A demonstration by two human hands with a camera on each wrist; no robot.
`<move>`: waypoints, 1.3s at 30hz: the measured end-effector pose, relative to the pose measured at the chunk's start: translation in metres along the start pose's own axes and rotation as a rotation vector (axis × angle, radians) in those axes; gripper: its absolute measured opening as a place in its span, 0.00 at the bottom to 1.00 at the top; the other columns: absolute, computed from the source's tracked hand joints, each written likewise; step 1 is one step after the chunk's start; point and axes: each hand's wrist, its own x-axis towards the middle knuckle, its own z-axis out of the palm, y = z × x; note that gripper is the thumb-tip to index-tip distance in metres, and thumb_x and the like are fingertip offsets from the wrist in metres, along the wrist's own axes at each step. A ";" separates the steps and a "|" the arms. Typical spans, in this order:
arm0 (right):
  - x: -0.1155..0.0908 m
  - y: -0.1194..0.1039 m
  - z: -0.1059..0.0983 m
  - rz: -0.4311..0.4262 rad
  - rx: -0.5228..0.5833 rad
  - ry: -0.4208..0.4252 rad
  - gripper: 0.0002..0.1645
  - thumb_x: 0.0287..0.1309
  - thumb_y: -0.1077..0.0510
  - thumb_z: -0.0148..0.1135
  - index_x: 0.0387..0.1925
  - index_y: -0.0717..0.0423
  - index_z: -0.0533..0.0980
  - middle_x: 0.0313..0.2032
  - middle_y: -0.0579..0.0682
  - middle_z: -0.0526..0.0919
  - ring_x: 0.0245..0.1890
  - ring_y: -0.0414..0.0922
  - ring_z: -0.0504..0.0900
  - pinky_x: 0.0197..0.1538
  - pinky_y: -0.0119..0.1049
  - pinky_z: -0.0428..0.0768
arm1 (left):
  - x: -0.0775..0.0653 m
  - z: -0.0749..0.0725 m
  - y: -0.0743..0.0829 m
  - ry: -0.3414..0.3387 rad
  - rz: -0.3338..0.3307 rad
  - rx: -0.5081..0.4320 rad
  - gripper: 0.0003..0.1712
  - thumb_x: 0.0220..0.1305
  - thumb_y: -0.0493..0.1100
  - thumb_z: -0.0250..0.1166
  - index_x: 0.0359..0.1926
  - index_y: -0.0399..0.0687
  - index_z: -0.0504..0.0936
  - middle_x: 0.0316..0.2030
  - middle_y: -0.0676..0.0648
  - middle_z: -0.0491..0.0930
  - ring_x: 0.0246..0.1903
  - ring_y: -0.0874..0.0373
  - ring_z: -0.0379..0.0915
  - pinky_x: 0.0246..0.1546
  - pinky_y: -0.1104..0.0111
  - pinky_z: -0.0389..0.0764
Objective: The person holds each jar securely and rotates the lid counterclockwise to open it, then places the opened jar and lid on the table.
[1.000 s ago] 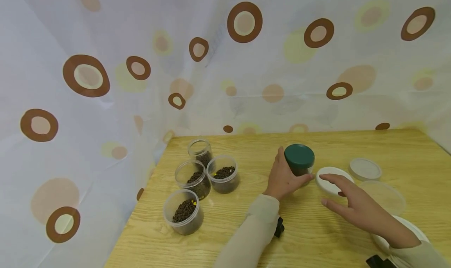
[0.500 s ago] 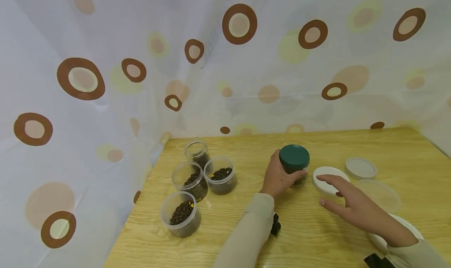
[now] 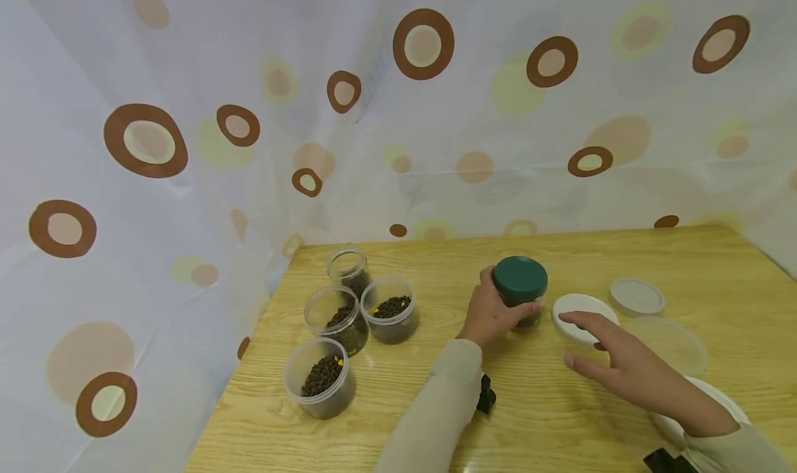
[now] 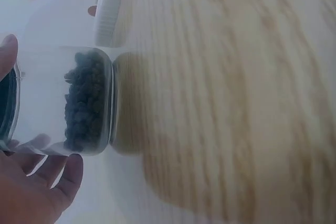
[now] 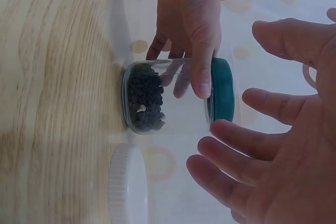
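Note:
A clear jar (image 5: 181, 119) with a green lid (image 3: 519, 278) stands upright at the tabletop, its lower part filled with dark pellets (image 4: 85, 100). My left hand (image 3: 490, 315) grips it from the left side, thumb across the near face and fingers behind. To the right, my right hand (image 3: 635, 373) hovers apart from the jar with its fingers spread and nothing held; in the right wrist view its fingertips point toward the lid. A white lid (image 3: 575, 314) lies on the table just beyond the right fingertips.
On the left stand several uncovered clear containers with dark pellets, among them a near tub (image 3: 320, 383) and a far jar (image 3: 349, 262). At right lie a small translucent lid (image 3: 637, 297), a larger clear lid (image 3: 675, 348) and a white lid (image 3: 725, 400) partly under the right forearm. A patterned sheet (image 3: 373, 127) hangs behind.
The head view has shifted slightly. Both hands and the green-lidded jar keep nearly the same places relative to the table.

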 end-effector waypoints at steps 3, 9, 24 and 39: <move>0.001 0.000 0.001 -0.027 -0.004 0.001 0.35 0.64 0.52 0.65 0.69 0.53 0.65 0.66 0.58 0.71 0.61 0.28 0.68 0.46 0.39 0.82 | -0.001 -0.001 0.000 0.007 -0.010 -0.004 0.55 0.51 0.60 0.75 0.74 0.55 0.54 0.63 0.49 0.72 0.62 0.57 0.72 0.64 0.58 0.74; 0.004 0.000 -0.004 -0.045 -0.015 0.018 0.35 0.62 0.52 0.66 0.68 0.53 0.66 0.65 0.57 0.72 0.59 0.15 0.60 0.46 0.37 0.82 | -0.002 -0.005 -0.001 0.044 -0.010 -0.011 0.53 0.49 0.58 0.77 0.72 0.57 0.60 0.62 0.52 0.71 0.62 0.57 0.68 0.64 0.57 0.73; 0.004 -0.001 -0.005 -0.042 0.006 0.013 0.36 0.63 0.53 0.66 0.69 0.53 0.65 0.66 0.57 0.71 0.56 0.08 0.55 0.46 0.35 0.82 | -0.015 -0.022 -0.003 0.049 -0.050 0.040 0.55 0.47 0.64 0.76 0.71 0.54 0.61 0.60 0.50 0.76 0.58 0.55 0.76 0.58 0.58 0.78; 0.009 -0.011 -0.002 -0.058 0.038 -0.034 0.33 0.66 0.52 0.63 0.70 0.50 0.65 0.66 0.55 0.72 0.59 0.14 0.59 0.48 0.37 0.81 | -0.053 -0.085 0.014 0.123 0.101 -0.073 0.48 0.49 0.64 0.73 0.69 0.61 0.64 0.58 0.53 0.75 0.56 0.57 0.75 0.56 0.54 0.77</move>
